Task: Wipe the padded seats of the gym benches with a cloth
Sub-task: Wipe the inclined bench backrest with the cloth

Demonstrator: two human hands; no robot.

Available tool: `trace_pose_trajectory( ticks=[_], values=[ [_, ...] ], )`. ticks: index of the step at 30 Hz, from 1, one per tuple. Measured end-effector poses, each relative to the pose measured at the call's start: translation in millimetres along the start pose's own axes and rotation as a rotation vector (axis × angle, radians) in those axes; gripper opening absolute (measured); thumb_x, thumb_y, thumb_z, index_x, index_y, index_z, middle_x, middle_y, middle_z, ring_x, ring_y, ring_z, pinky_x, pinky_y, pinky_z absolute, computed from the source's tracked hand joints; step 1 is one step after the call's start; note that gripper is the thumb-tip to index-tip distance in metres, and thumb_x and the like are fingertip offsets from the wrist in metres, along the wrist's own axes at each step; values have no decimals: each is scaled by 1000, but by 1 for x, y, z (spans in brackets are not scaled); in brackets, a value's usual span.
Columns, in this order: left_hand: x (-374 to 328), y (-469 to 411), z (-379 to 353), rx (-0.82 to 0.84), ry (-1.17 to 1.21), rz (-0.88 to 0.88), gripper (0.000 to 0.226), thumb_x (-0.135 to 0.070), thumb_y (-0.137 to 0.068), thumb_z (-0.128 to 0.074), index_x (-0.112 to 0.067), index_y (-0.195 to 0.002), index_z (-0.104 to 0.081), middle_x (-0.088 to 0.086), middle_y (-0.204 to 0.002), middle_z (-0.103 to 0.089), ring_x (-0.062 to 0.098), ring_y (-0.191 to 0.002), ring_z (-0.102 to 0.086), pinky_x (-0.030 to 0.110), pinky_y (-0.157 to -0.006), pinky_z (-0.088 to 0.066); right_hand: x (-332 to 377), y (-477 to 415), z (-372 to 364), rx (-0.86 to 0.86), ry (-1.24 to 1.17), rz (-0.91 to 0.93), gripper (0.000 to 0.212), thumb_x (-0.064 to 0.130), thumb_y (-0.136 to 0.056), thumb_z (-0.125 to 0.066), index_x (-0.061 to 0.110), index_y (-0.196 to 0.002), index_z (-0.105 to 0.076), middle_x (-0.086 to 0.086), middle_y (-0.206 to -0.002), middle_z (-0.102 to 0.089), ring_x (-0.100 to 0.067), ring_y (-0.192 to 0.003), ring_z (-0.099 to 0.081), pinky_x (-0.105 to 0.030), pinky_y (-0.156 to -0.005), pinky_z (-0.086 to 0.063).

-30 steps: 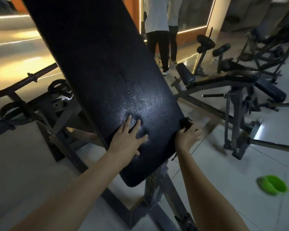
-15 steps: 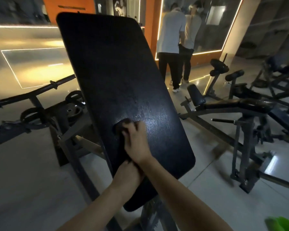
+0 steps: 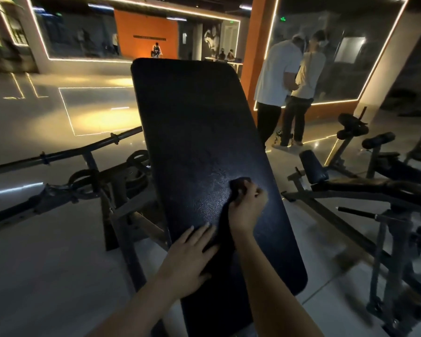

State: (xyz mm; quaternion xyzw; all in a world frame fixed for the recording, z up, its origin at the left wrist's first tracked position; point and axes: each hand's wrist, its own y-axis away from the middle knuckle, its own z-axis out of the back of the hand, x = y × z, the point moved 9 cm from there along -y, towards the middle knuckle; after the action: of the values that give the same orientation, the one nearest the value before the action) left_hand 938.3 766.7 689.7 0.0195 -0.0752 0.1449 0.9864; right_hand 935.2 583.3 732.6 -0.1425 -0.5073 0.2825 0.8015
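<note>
Black pad (image 3: 199, 142) ran long from 11 to 5 o'clock. The cloth (image 3: 238, 184) lay on its lower half, bunched in the right hand's (image 3: 247, 210) curled fingers, with most of the pad at 11 of them. The left hand (image 3: 190, 261) pressed flat at 7, fingers straight.

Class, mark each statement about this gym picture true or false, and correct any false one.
1. The right hand grips a dark cloth against the bench pad. True.
2. The left hand is lifted clear of the bench pad. False: it rests flat on it, fingers straight.
3. The cloth is bright green. False: it is dark, nearly black.
4. Two people stand beyond the bench pad, to the right. True.
</note>
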Motion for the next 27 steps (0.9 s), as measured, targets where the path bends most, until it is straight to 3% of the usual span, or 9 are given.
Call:
trace_pose_trajectory(
  ticks=[3,5,9,12,15,17,23,25,27],
  values=[
    [40,-10,27,-109,-35,115,82,-60,-54,-81,-23,-126,-66,13,-140,-55,30,-131,-51,47,-104,-43,-34,-37,23,-82,44,-278,43,0,-81,-63,2,-124,-54,-25,-127,-44,-41,-115,-43,-40,-99,-35],
    [63,-16,44,-155,-38,162,81,-57,-58,-82,-21,-128,-65,14,-141,-54,33,-132,-50,50,-104,-43,-42,-52,27,-79,54,-302,48,-1,-82,-63,2,-128,-52,-25,-130,-41,-40,-119,-41,-44,-102,-35],
    [94,-30,67,-229,-59,163,70,-51,-67,-74,-21,-130,-63,13,-144,-52,32,-133,-49,50,-105,-41,-36,-53,21,-72,1,-194,46,-5,-82,-58,4,-126,-54,-23,-124,-41,-37,-116,-40,-32,-99,-33],
    [114,-43,90,-304,-15,178,58,-43,-81,-51,-21,-133,-60,13,-146,-48,31,-135,-47,49,-107,-38,-6,-39,5,-1,-17,-33,30,5,-91,-59,6,-121,-59,-16,-118,-43,-23,-107,-41,-21,-93,-28],
    [129,-59,118,-364,19,200,55,-35,-95,-45,-24,-149,-39,11,-161,-22,30,-149,-20,46,-118,-18,44,0,-17,59,-45,193,24,10,-94,-61,9,-117,-60,-8,-107,-45,-9,-93,-35,-21,-82,-34],
    [144,-68,129,-357,31,239,58,-34,-99,-44,-26,-154,-27,8,-164,-7,27,-151,-3,44,-121,-6,74,34,-34,143,-89,319,27,10,-93,-60,15,-120,-58,-6,-104,-45,-12,-92,-40,-20,-82,-37],
    [179,-76,132,-218,-4,286,52,-41,-102,-38,-37,-153,-25,2,-165,-4,30,-151,1,45,-121,-4,91,62,-41,323,-63,488,38,12,-91,-59,26,-126,-54,-1,-106,-47,-17,-96,-52,-19,-87,-44],
    [182,-74,125,-179,-6,264,52,-43,-103,-34,-40,-153,-21,0,-165,1,29,-151,5,46,-122,-1,73,39,-28,273,-22,447,38,5,-87,-64,20,-121,-58,3,-103,-43,-18,-94,-51,-9,-85,-36],
    [184,-72,124,-174,11,223,52,-42,-104,-34,-40,-154,-19,-1,-165,3,26,-151,8,44,-121,2,38,-3,-11,197,24,233,38,0,-85,-65,11,-121,-60,0,-108,-40,-24,-99,-51,-8,-84,-31]
  ],
)
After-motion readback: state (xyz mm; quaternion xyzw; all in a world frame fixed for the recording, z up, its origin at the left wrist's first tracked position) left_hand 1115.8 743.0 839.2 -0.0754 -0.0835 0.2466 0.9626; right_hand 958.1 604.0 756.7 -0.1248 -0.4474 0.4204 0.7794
